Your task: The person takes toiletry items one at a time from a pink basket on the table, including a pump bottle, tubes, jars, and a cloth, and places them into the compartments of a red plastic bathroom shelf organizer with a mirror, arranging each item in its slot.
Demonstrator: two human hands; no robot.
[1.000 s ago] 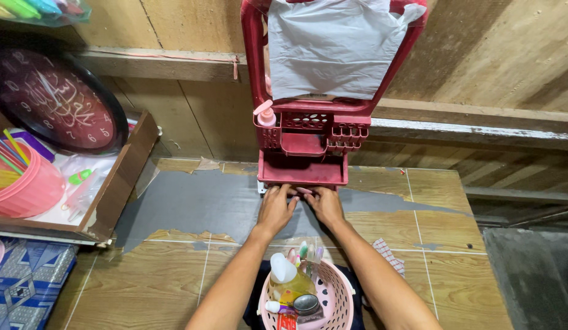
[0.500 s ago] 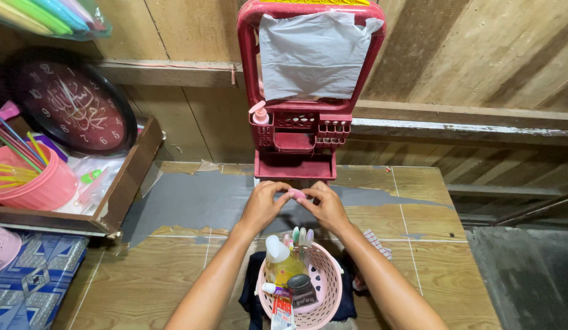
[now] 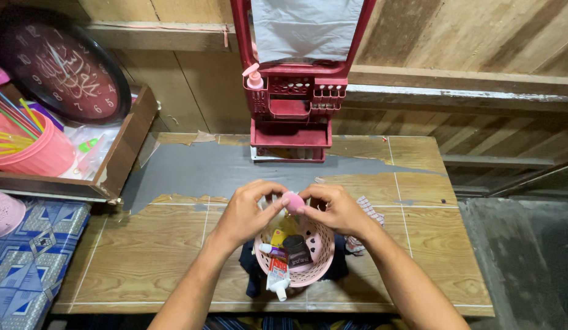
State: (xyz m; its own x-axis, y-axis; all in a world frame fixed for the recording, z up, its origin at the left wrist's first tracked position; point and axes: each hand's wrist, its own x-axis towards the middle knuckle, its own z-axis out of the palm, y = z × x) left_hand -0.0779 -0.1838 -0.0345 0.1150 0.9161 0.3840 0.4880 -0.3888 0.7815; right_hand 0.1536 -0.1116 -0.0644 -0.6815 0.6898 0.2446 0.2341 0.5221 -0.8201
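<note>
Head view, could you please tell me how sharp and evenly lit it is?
Head view: even, soft light, no glare; the small pink round object between both hands stays sharp; straight wall boards bow near the edges from the wide lens; the far right floor lies in shadow.

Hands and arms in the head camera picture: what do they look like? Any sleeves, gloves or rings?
Both arms are bare from the bottom edge of the picture to the wrists; no sleeves show. The left hand and the right hand wear no gloves. I can see no rings, watch or bracelet on either.
</note>
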